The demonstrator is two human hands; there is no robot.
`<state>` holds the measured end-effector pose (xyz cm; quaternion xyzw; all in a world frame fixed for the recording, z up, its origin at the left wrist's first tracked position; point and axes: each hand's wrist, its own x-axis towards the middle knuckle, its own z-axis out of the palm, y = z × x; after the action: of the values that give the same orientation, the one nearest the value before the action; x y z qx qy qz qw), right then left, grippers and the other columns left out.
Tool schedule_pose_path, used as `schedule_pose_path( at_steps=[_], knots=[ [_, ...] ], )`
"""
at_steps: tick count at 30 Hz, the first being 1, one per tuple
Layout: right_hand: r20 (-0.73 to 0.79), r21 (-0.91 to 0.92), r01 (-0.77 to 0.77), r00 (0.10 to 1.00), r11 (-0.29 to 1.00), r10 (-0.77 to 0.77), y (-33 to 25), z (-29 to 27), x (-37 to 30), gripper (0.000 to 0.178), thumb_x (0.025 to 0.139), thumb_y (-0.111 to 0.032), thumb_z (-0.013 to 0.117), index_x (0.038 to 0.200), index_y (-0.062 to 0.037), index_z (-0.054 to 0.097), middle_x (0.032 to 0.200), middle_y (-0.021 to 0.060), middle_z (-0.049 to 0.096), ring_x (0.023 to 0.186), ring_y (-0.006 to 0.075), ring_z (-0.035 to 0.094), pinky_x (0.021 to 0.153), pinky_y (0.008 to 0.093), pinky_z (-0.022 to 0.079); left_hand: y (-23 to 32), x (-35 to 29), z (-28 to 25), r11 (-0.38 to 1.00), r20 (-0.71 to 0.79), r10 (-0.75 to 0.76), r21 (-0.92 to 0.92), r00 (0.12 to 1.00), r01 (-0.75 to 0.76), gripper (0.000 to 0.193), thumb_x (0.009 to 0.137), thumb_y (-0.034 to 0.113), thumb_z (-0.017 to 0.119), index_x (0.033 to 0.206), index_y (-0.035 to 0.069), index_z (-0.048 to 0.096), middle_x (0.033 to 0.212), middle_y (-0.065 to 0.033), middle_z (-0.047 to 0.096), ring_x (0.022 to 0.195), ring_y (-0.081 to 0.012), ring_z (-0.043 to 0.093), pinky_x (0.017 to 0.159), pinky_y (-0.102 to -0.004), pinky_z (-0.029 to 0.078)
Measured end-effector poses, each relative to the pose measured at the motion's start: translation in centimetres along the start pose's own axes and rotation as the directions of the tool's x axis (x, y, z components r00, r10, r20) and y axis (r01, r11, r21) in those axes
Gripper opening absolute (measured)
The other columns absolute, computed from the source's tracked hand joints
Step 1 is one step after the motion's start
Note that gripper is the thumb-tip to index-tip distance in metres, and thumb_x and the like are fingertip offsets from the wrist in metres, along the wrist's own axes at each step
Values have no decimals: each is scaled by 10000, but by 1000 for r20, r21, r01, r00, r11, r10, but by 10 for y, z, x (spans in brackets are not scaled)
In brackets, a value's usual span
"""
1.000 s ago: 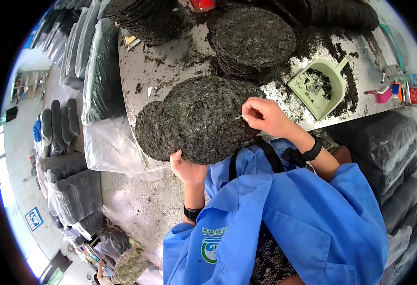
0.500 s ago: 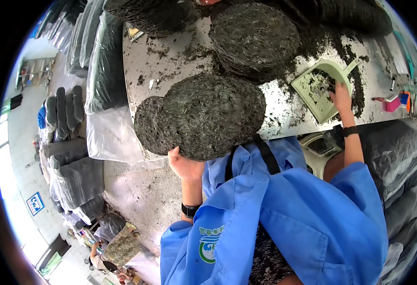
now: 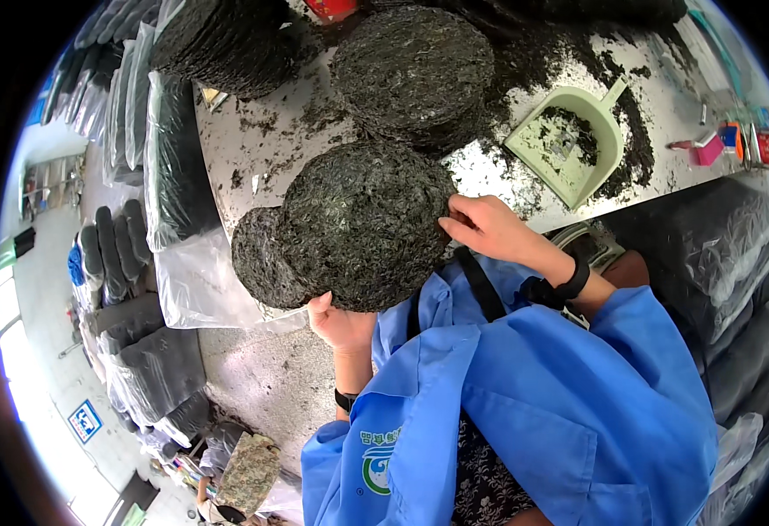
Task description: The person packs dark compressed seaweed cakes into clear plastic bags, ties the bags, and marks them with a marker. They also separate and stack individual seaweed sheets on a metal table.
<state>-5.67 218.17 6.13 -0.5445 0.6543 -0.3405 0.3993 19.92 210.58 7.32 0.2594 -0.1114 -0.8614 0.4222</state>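
Note:
A round, flat cake of dried seaweed (image 3: 367, 223), dark green-black and rough, lies at the near edge of the table, partly over a smaller round seaweed piece (image 3: 262, 259) at its left. My left hand (image 3: 342, 326) grips the cake's lower edge, thumb on top, other fingers hidden beneath. At its right rim my right hand (image 3: 490, 232) is closed, with thumb and fingertips pinching the edge. Just beyond stands a thick round stack of dried seaweed (image 3: 412, 70). A pale green dustpan (image 3: 612, 145) with dark seaweed crumbs in it lies to the right.
More seaweed stacks (image 3: 218, 44) stand at the far left, near a red object (image 3: 332, 9). Dark crumbs litter the white table (image 3: 227, 171). Bagged dark bundles (image 3: 170, 167) flank it on the left, others (image 3: 709, 254) on the right. Small items, including a pink block (image 3: 709, 149), sit at far right.
My right hand has left the dustpan and come left to the seaweed cake's right edge. My left hand still holds the lower edge. The whole view has shifted slightly.

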Motion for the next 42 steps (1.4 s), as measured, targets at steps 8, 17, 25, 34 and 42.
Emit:
schedule_pose_path(
  at_steps=[8,17,25,34,42],
  knots=[
    [-132,85,62,990,994,-50,45,-23,-15,117,856,-72,441,876,-19,543,754,168,585,690,295,596,647,390,471,-3,6,-6,999,-197,-23,-41,980,15,536,750,234,481,1261,71,498,1278,-122,522,1174,-339,476,1024,-518,333],
    [-469,-637,-296,881,712,-53,101,-110,-40,285,818,-72,569,1101,-59,539,857,140,609,684,282,601,598,382,489,25,-7,-10,997,-27,41,-59,999,-43,534,753,208,507,1269,71,494,1288,-119,518,1197,-326,462,1043,-519,308],
    [88,-71,393,918,917,-386,-77,49,18,1073,620,-589,746,1330,63,276,1371,311,287,1271,454,307,1025,475,313,18,-4,26,872,121,48,480,992,-101,615,793,18,612,1295,110,269,1271,-98,417,1176,-222,432,1003,-371,353],
    [-65,165,196,980,967,-188,-56,61,35,731,779,-403,693,1255,65,394,1195,249,486,1112,374,496,954,388,392,24,4,-4,891,152,128,417,980,-181,664,696,-98,460,1303,88,267,1226,-96,455,1087,-193,488,909,-313,425],
    [-641,385,170,756,907,130,-40,-10,21,582,922,-248,556,1360,43,306,1336,153,418,1208,217,410,1024,321,314,65,-15,-71,985,-88,168,43,982,-164,483,754,-2,447,1235,37,462,1212,-117,531,1137,-305,501,997,-478,381]
  ],
)
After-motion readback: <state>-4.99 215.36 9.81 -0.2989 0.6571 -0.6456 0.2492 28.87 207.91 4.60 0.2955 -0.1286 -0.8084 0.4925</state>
